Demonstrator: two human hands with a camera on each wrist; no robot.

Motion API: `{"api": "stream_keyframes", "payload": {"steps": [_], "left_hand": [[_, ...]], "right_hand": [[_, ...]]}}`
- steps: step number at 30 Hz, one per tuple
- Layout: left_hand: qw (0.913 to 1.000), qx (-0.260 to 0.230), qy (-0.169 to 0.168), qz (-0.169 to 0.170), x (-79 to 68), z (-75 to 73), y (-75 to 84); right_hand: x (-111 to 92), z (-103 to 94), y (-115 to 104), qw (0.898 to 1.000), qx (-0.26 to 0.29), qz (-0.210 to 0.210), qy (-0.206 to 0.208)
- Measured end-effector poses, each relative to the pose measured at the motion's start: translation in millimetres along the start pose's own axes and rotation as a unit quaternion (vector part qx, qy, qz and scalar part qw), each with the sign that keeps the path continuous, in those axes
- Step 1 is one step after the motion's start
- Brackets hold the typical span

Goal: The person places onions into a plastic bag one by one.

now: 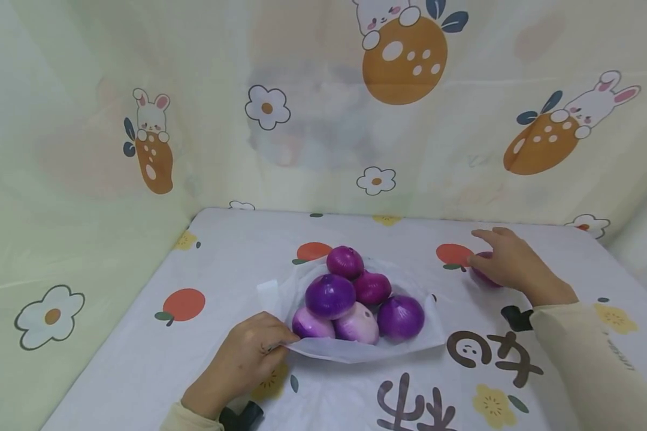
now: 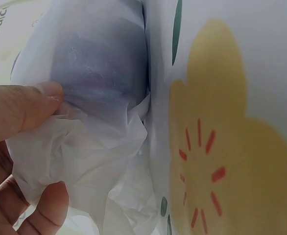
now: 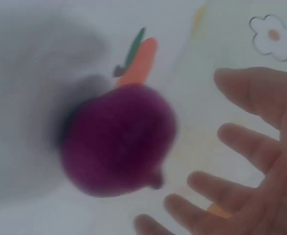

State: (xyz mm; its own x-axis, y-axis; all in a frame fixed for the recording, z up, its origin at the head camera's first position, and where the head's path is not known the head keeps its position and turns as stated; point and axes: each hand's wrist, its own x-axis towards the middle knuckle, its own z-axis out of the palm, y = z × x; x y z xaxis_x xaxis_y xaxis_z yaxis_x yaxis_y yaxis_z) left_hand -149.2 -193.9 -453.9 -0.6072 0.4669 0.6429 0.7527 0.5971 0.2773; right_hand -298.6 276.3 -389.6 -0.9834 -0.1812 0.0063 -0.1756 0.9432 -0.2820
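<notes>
Several purple onions [image 1: 330, 296] are heaped in an opened thin white bag [image 1: 350, 353] at the middle of the table in the head view; two in front are paler. My left hand [image 1: 250, 353] pinches the bag's near left edge. Seen from the left wrist, crumpled bag film [image 2: 84, 161] lies between thumb and fingers, with a dark onion showing through it. Off to the right, my right hand [image 1: 509, 263] hovers over a single onion [image 1: 480, 276], partly hiding it. In the right wrist view the fingers are spread, apart from that onion [image 3: 119, 142].
A white tablecloth [image 1: 221, 263] printed with fruit, flowers and dark characters covers the table. Behind and to the left hang pale curtains [image 1: 313, 179] with rabbit and flower prints, meeting the table's back and left edges.
</notes>
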Motion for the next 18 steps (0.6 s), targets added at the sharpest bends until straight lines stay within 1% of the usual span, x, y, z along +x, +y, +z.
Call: {"api": "stream_keyframes", "payload": {"steps": [3,4,7,13,18], "left_hand": [[1.0,-0.003,0.002,0.002,-0.5,0.0,0.0],[1.0,-0.003,0.002,0.003,-0.5,0.0,0.0],[1.0,-0.005,0.004,0.007,-0.5,-0.1,0.2],[0.9999,-0.005,0.006,0.008,0.0,-0.4,-0.2],[0.9999,-0.007,0.007,0.007,0.3,-0.6,-0.5]], "right_hand": [[0.7,6.2,9.9,0.999,0.009,0.028,-0.022],[0.7,8.5,13.0,0.999,0.011,0.031,-0.024],[0.1,14.6,19.7,0.999,0.019,0.034,-0.021],[0.0,21.2,26.3,0.999,0.024,0.023,-0.004],[1.1,23.2,28.4,0.999,0.028,0.03,-0.008]]}}
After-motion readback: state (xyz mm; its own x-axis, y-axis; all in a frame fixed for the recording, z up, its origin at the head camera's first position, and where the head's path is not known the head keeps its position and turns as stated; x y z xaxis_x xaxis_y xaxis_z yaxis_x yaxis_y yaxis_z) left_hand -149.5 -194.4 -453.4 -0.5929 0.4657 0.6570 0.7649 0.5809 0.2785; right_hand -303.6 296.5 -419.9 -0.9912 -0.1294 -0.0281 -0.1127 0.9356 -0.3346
